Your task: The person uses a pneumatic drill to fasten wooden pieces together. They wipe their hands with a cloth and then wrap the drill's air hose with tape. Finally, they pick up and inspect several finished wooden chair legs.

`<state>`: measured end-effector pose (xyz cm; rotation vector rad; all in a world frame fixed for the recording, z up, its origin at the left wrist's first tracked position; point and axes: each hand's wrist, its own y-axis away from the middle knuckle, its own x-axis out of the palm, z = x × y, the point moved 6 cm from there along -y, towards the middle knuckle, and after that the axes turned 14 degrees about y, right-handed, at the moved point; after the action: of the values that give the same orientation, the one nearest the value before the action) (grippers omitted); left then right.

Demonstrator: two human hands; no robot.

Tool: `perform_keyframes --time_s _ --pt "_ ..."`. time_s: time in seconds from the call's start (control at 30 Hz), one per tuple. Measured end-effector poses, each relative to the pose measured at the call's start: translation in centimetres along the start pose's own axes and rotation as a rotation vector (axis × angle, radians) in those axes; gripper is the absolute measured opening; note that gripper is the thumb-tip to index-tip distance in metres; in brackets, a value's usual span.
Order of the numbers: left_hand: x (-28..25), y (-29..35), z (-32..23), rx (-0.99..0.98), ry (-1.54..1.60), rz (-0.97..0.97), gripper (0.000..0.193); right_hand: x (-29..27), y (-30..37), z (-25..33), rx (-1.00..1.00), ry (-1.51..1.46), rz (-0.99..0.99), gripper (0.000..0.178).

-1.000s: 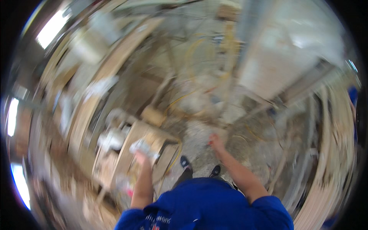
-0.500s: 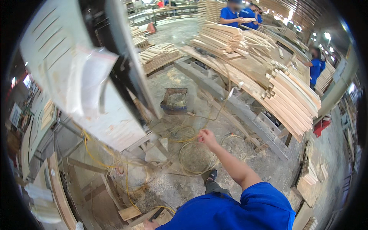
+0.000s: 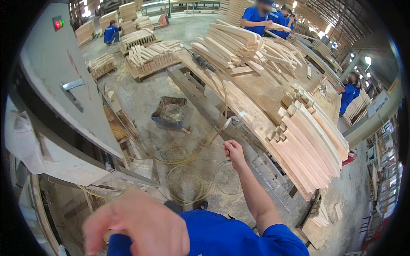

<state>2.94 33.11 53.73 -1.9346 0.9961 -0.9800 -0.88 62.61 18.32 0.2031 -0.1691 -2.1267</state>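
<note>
My left hand is raised close in front of me at the lower left, large and blurred. Its fingers are bent and apart, and I see nothing in them. Out ahead, my right hand is loosely closed with nothing visible in it. It is nearest to a hose that hangs over the edge of the wooden workbench, though apart from it. Curved wooden pieces lie stacked side by side on the bench, right of that hand.
A grey machine cabinet with a metal handle stands at left. On the floor are a sawdust-filled box and coiled hose. More wood is heaped on the bench. Co-workers in blue stand behind it; another person crouches far left.
My view has swung left and the cabinet shows a different side. The left hand has come up from the lower edge, where a dark object was beside it. The right hand remains closed.
</note>
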Motion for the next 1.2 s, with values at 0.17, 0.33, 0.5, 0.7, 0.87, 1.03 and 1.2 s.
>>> perform_keyframes --time_s 0.17,0.33,0.5,0.7,0.87,1.03,1.2 --pt "-3.8 -3.1 -2.3 0.112 0.062 -0.132 0.029 -1.3 -3.4 3.0 -0.016 -0.041 0.005 0.013" --pt "-7.9 -1.8 -7.2 -0.068 0.215 0.043 0.015 -1.4 -10.8 9.0 -0.139 0.140 -0.068 0.019" --pt "-13.9 -1.4 -12.8 -0.044 0.205 0.192 0.028 -0.6 -23.8 16.0 -0.375 0.441 -0.221 0.023" --pt "-18.4 1.6 -18.4 -0.181 0.012 0.280 0.032 2.1 -37.9 18.2 -0.264 0.700 -0.276 0.036" --pt "-21.9 5.6 -21.0 -0.413 -0.388 0.309 0.034 6.2 -44.5 17.1 0.110 0.583 -0.024 0.043" --pt "-26.5 10.2 -23.4 -0.339 -0.336 0.093 0.034 8.0 -46.2 17.2 0.274 0.301 0.197 0.038" --pt "-37.2 20.2 -24.4 0.198 -0.322 -1.004 0.048 6.8 -44.0 18.4 0.112 0.423 0.129 0.034"
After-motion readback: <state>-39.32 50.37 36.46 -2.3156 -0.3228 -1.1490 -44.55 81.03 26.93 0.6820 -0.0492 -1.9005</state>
